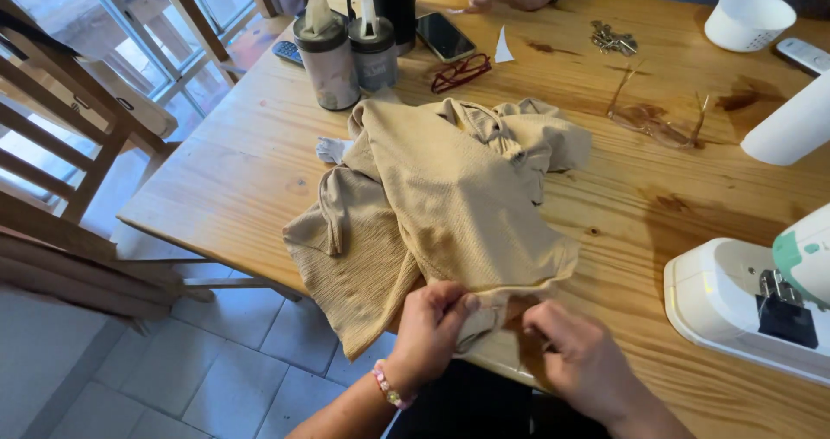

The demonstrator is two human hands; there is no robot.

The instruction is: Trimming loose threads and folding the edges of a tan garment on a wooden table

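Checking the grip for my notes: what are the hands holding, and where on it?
Both the left hand and right hand pinch the beige garment at its near edge.

A garment (432, 206) is spread on the worktop (242, 162), its near edge held by both hands (432, 331). A sewing machine (752, 301) is placed right; two canisters (346, 54) are set far.

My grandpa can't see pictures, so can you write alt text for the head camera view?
Two hands, the left hand and right hand, pinch the near edge of a crumpled tan garment on a wooden table. A white sewing machine sits at the right; two lidded canisters, a phone, red glasses and a white bowl lie farther back.
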